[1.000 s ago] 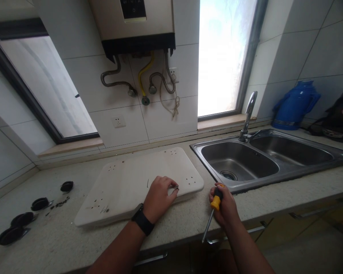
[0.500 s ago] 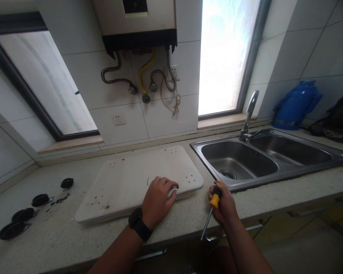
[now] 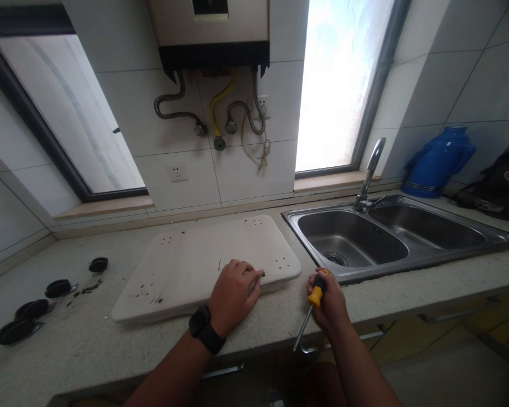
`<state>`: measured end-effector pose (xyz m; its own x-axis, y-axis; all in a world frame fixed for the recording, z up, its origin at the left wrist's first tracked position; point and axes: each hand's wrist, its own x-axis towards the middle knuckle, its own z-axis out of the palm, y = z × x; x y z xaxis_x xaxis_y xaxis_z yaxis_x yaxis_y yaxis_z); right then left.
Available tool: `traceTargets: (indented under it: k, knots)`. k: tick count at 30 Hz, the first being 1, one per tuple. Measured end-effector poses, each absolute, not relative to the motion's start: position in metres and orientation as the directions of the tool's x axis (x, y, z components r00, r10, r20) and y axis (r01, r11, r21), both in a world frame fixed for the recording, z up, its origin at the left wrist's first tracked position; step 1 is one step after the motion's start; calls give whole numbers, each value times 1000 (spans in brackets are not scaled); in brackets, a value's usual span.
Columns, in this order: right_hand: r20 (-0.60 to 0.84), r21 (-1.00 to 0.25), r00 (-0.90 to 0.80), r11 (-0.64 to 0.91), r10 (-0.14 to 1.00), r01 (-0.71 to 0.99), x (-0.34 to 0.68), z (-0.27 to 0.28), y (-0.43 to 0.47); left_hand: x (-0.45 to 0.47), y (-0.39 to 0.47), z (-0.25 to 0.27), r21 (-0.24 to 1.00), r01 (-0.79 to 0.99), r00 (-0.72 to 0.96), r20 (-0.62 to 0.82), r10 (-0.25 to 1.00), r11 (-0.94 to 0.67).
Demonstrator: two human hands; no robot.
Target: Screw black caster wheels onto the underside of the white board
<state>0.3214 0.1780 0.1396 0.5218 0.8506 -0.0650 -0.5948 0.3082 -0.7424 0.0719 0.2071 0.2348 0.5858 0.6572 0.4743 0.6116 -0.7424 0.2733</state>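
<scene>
A white board (image 3: 203,249) with rounded corners lies on the counter, groups of small holes near its corners. My left hand (image 3: 237,288), with a black watch at the wrist, is closed over its front edge, fingers on top and thumb at the front side. A small dark spot shows by the index fingertip; whether it is a hole or a loose part I cannot tell. To the right of the board, my right hand (image 3: 331,299) is wrapped round the yellow-and-black handle of a screwdriver (image 3: 316,297), whose shaft points down and toward me past the counter's front edge.
Several black folded brackets (image 3: 58,288) and a scatter of small dark screws (image 3: 87,289) lie at the left. A double steel sink (image 3: 348,240) with a tap (image 3: 371,169) is to the right. Behind it stands a blue flask (image 3: 439,161). A water heater (image 3: 212,34) hangs above.
The view has shifted slightly. Both hands keep nearly the same places and grips, and the screwdriver has hardly moved.
</scene>
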Motion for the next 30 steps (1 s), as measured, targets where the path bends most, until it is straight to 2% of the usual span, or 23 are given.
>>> traceTargets:
  k: [4, 8, 12, 15, 17, 20, 22, 26, 30]
  knots:
    - [-78, -736, 530, 309, 845, -602, 321, 141, 179, 67, 201, 228, 216, 614, 585, 520, 622, -759]
    - [-87, -721, 536, 318, 840, -615, 326, 149, 175, 53, 189, 206, 127, 629, 544, 632, 552, -767]
    - [-28, -734, 591, 384, 806, -560, 342, 175, 168, 35, 176, 172, 34, 649, 533, 693, 486, -760]
    - [69, -778, 656, 452, 751, -436, 351, 211, 168, 24, 173, 149, -17, 672, 543, 691, 477, -740]
    - [251, -827, 684, 519, 685, -216, 351, 240, 171, 20, 173, 139, -32, 676, 556, 679, 480, -737]
    - [498, -811, 590, 582, 636, 57, 342, 277, 179, 17, 175, 133, -21, 661, 571, 664, 484, -750]
    - [588, -791, 486, 584, 646, 182, 332, 295, 185, 16, 175, 133, -3, 652, 570, 662, 487, -758]
    - [641, -767, 329, 559, 693, 317, 314, 311, 193, 15, 174, 133, 13, 646, 571, 655, 495, -763]
    - [605, -782, 290, 485, 742, 390, 306, 312, 198, 16, 173, 132, 20, 647, 570, 652, 500, -762]
